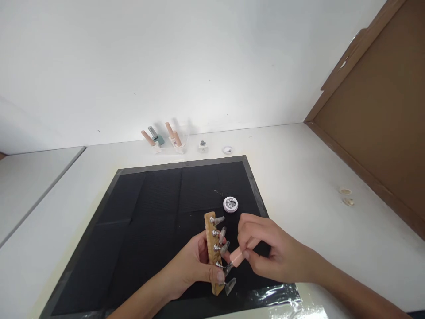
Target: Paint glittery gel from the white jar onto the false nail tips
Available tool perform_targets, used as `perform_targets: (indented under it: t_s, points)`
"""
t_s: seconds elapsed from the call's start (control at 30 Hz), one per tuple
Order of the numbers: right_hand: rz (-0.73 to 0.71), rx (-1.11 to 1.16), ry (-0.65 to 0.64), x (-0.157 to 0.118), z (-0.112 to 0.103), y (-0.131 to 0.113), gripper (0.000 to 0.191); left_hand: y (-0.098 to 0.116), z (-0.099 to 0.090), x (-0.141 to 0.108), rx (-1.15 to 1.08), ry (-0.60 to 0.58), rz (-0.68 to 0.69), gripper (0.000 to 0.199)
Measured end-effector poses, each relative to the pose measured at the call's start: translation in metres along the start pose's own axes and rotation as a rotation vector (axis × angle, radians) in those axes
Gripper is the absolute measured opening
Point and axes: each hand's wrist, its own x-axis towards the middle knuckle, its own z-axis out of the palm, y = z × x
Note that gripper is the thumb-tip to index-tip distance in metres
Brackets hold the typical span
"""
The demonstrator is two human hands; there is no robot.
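My left hand (199, 266) is wrapped round a narrow tan stand (210, 239), held upright above the black mat. Several clear nail tips (230, 286) stick out to the right from its metal pegs. The fingers of my right hand (265, 248) pinch a peach polish-brush cap (237, 257). The brush end points left and reaches the nail tip second from the bottom; whether it touches is too small to tell. A small round pot (230, 204) with silvery contents sits on the mat beyond the stand.
The black mat (149, 212) is taped to the white table. Behind it stand peach-capped bottles (178, 140), a green bottle (160, 140), an open-necked bottle (202, 146) and a small dish (227, 150). Two small round pieces (345, 191) lie at right beside a brown cardboard panel (381, 119).
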Motion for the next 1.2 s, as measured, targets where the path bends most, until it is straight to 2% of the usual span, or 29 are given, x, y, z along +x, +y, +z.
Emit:
perform_targets:
  t_s: [0.17, 0.3, 0.47, 0.63, 0.77, 0.97, 1.2]
  points:
    - [-0.027, -0.072, 0.007, -0.0002, 0.0005, -0.0005, 0.019, 0.0001, -0.0009, 0.0011, 0.002, -0.005, -0.011, 0.059]
    - [-0.048, -0.036, -0.002, -0.0001, 0.0012, -0.0003, 0.018, 0.0006, -0.0009, 0.0014, -0.001, 0.006, -0.016, 0.058]
    - [-0.023, -0.087, -0.015, -0.0004, 0.0006, 0.0006, 0.018, 0.0009, 0.0001, 0.0005, 0.012, -0.004, -0.022, 0.059]
    - [-0.011, -0.017, -0.03, -0.0012, -0.0004, 0.0006, 0.018, -0.0001, -0.001, 0.0003, 0.01, -0.005, -0.012, 0.059]
    - [0.027, -0.098, -0.038, -0.0005, -0.0003, 0.0018, 0.016, 0.0008, -0.0014, 0.0002, 0.02, -0.011, -0.016, 0.06]
    - [-0.039, -0.151, 0.036, -0.0008, -0.002, 0.001, 0.015, 0.002, -0.0007, -0.0003, 0.001, 0.001, -0.033, 0.059]
    - [-0.079, -0.205, 0.013, -0.001, -0.0007, -0.0009, 0.015, 0.0026, -0.0008, 0.0003, 0.003, 0.004, -0.02, 0.058]
